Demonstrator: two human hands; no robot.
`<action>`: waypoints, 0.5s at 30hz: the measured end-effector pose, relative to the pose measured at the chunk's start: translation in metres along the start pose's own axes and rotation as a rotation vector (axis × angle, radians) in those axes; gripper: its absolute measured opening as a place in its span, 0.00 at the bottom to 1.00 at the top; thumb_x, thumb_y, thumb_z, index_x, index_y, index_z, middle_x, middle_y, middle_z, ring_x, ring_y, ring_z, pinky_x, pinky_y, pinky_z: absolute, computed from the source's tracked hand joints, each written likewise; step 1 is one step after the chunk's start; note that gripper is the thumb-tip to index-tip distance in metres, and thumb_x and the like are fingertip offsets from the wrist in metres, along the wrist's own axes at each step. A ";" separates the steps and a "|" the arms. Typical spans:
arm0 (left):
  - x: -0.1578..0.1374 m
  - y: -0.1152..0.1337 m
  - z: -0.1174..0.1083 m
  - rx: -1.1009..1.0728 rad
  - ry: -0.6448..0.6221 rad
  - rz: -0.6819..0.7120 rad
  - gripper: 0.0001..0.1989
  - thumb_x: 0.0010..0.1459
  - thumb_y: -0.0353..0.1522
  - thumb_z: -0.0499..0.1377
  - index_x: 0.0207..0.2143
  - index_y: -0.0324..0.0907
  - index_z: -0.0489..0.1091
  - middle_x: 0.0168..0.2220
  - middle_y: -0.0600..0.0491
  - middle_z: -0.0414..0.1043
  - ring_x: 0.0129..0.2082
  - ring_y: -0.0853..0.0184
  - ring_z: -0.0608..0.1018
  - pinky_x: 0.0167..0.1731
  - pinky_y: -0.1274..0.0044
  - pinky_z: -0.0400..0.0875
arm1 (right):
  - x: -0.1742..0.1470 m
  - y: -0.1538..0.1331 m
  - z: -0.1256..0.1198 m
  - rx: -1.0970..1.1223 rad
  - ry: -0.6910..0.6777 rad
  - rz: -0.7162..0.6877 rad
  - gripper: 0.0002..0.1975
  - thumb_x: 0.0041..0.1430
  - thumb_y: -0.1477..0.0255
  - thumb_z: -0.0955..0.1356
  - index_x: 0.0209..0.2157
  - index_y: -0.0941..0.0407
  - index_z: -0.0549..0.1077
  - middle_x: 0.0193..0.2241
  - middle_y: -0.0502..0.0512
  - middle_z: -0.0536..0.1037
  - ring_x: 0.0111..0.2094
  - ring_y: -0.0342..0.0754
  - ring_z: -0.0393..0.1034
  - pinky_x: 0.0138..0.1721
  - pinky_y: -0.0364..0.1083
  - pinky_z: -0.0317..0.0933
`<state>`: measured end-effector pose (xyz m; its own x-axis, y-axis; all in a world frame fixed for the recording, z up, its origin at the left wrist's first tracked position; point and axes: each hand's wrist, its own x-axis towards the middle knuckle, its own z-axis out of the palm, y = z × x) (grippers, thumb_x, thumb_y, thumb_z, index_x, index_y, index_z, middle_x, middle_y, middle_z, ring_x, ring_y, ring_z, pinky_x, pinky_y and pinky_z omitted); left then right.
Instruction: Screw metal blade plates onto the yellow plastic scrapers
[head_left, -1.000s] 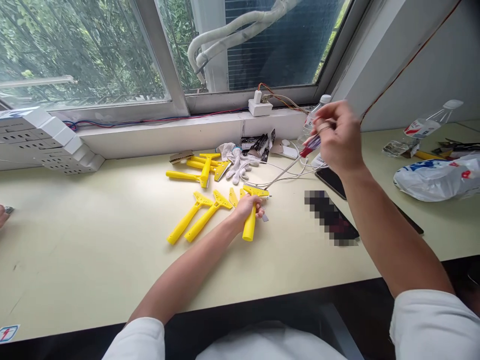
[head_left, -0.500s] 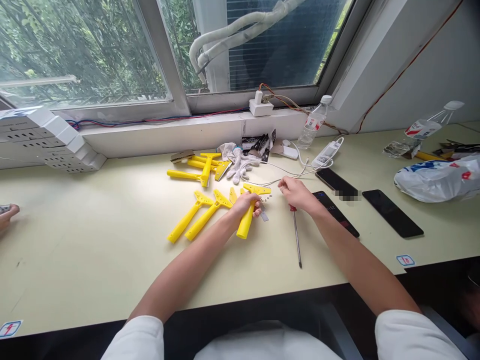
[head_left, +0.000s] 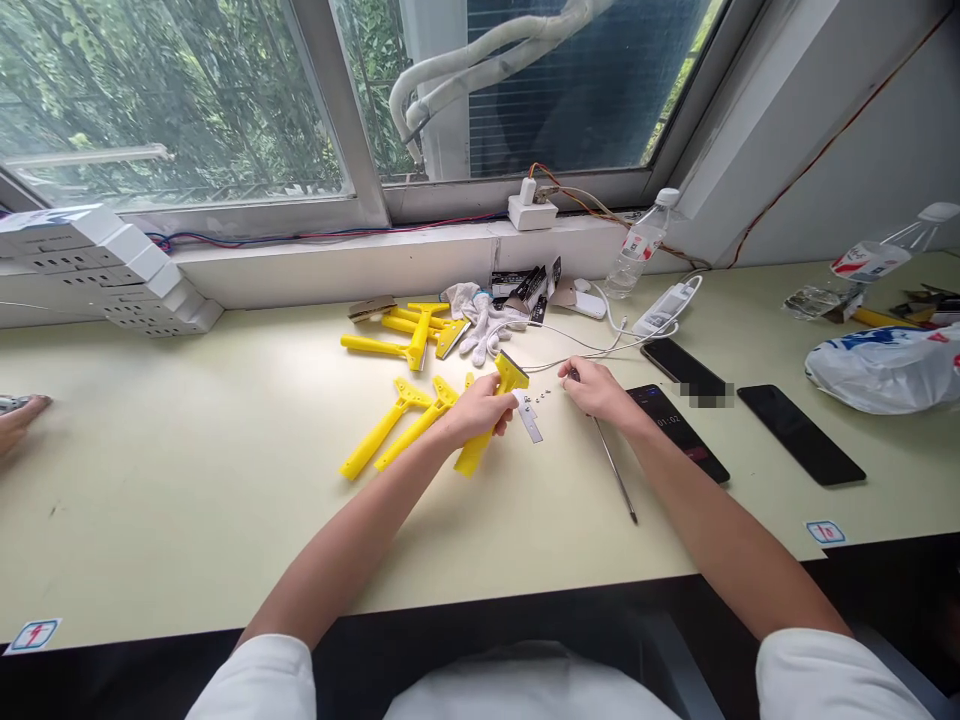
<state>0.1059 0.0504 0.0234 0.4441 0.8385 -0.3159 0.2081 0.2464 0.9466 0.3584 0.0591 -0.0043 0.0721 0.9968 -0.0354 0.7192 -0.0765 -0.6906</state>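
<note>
Head view: a pale table under a window. The person's left hand, near the table's middle, is wrapped around a yellow scraper, its head tilted toward the far edge. The right hand, beside it and nearer the right end, is curled around a screwdriver, whose shaft points toward the near edge; whether its fingertips pinch anything else cannot be told. Between the hands lie small screws and a flat blade. Two more scrapers lie left of the left hand, handles toward the near edge. Toward the far edge are a scraper pile and a glove. Phones lie right of the right hand. Another person's hand shows at the left edge.
</note>
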 end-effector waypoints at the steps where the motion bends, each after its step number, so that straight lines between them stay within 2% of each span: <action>1: -0.005 0.003 -0.003 0.083 0.013 0.023 0.10 0.55 0.25 0.63 0.35 0.45 0.64 0.24 0.57 0.71 0.17 0.70 0.71 0.19 0.78 0.63 | -0.002 -0.001 0.003 -0.029 0.012 -0.031 0.03 0.58 0.73 0.70 0.36 0.53 0.73 0.33 0.58 0.80 0.38 0.55 0.72 0.41 0.52 0.68; 4: -0.016 0.004 -0.010 0.257 0.069 0.094 0.10 0.54 0.24 0.62 0.32 0.45 0.63 0.24 0.56 0.72 0.18 0.70 0.71 0.18 0.79 0.62 | -0.009 -0.011 0.007 -0.094 0.083 -0.114 0.06 0.61 0.71 0.69 0.40 0.54 0.77 0.48 0.66 0.82 0.56 0.65 0.68 0.58 0.60 0.62; 6: -0.023 0.000 -0.014 0.290 0.049 0.103 0.11 0.55 0.25 0.62 0.30 0.45 0.62 0.24 0.56 0.72 0.19 0.69 0.72 0.19 0.78 0.63 | -0.015 -0.025 0.006 -0.084 0.079 -0.225 0.12 0.65 0.68 0.69 0.49 0.53 0.78 0.54 0.66 0.80 0.62 0.66 0.65 0.61 0.61 0.60; 8: -0.030 -0.006 -0.017 0.246 -0.052 0.083 0.10 0.56 0.28 0.62 0.30 0.46 0.61 0.24 0.55 0.73 0.19 0.69 0.73 0.21 0.78 0.65 | -0.021 -0.041 0.005 0.016 -0.071 -0.396 0.17 0.68 0.66 0.68 0.55 0.51 0.78 0.52 0.61 0.82 0.57 0.61 0.71 0.55 0.56 0.65; 10: -0.038 -0.012 -0.021 0.168 -0.159 0.060 0.10 0.58 0.31 0.61 0.30 0.46 0.60 0.24 0.55 0.72 0.19 0.69 0.73 0.22 0.77 0.66 | -0.025 -0.056 0.004 0.126 -0.262 -0.476 0.14 0.68 0.64 0.68 0.51 0.51 0.80 0.46 0.57 0.84 0.46 0.55 0.77 0.45 0.51 0.68; 12: -0.045 -0.018 -0.025 0.108 -0.221 0.039 0.11 0.58 0.32 0.61 0.29 0.46 0.59 0.22 0.56 0.71 0.19 0.69 0.72 0.22 0.77 0.66 | -0.027 -0.064 0.005 0.188 -0.368 -0.473 0.10 0.66 0.63 0.70 0.42 0.51 0.81 0.38 0.54 0.84 0.38 0.52 0.77 0.39 0.48 0.67; 15: -0.055 -0.025 -0.028 0.049 -0.288 0.006 0.11 0.56 0.32 0.61 0.28 0.46 0.59 0.22 0.56 0.69 0.19 0.70 0.71 0.22 0.77 0.65 | -0.028 -0.066 0.010 0.230 -0.422 -0.425 0.09 0.63 0.63 0.72 0.33 0.53 0.81 0.31 0.52 0.82 0.32 0.49 0.74 0.34 0.47 0.66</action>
<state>0.0517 0.0123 0.0186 0.6729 0.6660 -0.3220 0.2433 0.2118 0.9465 0.3016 0.0370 0.0353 -0.4986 0.8664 0.0267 0.4554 0.2881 -0.8424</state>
